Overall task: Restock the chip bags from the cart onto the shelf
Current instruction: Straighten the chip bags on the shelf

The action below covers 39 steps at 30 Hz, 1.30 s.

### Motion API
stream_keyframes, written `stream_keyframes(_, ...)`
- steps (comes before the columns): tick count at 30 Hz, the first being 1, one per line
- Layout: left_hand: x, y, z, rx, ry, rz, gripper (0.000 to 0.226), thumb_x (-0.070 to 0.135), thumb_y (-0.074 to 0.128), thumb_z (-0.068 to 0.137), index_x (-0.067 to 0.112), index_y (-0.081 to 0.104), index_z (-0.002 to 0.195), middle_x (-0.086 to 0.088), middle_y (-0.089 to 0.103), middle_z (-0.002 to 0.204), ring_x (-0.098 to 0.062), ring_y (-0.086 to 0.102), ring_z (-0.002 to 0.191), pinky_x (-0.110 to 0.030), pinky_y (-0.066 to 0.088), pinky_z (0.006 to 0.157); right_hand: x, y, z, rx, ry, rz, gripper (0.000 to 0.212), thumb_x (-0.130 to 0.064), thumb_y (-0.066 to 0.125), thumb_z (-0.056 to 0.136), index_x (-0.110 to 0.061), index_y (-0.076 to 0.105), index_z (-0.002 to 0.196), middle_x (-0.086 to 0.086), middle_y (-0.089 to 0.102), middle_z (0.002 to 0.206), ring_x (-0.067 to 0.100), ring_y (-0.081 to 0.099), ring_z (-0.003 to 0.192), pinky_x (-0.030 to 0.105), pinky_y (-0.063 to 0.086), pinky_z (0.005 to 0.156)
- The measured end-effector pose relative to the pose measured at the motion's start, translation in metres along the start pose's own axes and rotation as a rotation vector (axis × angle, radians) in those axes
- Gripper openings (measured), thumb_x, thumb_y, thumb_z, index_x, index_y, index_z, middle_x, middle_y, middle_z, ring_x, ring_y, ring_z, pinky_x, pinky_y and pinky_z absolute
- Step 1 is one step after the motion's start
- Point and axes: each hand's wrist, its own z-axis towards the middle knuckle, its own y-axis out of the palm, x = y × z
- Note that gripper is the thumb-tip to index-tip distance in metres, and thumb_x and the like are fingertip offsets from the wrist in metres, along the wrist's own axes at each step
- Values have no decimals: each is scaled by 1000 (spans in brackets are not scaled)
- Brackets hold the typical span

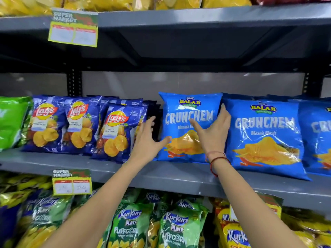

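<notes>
Between the two hands, a bright blue foil chip bag (188,126) reading "BALAJI WAFERS CRUNCHEM Masala" stands upright on the grey metal shelf (179,178). The left hand (148,140) is spread open at its left edge; the right hand (213,129), also open, presses its right side and hides the flavour's second word. Left of the left hand stand dark blue "Lay's" bags (116,131), small print unreadable.
</notes>
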Motion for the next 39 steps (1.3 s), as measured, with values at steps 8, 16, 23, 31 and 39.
stream_keyframes(8,-37,-96,-46,204,176,457,40,30,53,91,14,48,127,-9,52,131,-26,46,122,-41,40,97,-68,71,-47,-568,172,232,64,-48,72,74,-7,53,120,7,61,105,23,58,104,21,41,84)
stream_keyframes(16,-92,-131,-64,49,-5,725,45,37,41,95,5,54,123,-16,63,120,-32,55,113,-44,43,91,-69,136,-87,-909,493,289,88,-59,78,57,-9,51,124,4,59,118,27,55,114,38,47,97)
stream_keyframes(23,-111,-131,-70,170,27,706,49,44,31,91,11,65,79,-7,66,66,-30,60,65,-37,42,66,-68,149,-86,-931,451,366,94,-41,87,55,-10,44,133,9,54,137,27,51,125,44,41,108)
stream_keyframes(31,-116,-129,-71,222,150,688,42,36,36,94,11,64,75,4,48,58,-29,57,58,-32,32,59,-66,148,-84,-758,248,339,64,-29,87,60,-17,54,113,4,65,111,24,60,108,32,48,90)
stream_keyframes(39,-116,-130,-66,554,37,450,39,36,57,88,7,46,112,-15,47,109,-29,49,100,-46,46,85,-58,148,-85,-788,290,303,75,-37,83,64,-13,47,126,9,56,129,21,51,111,28,42,89)
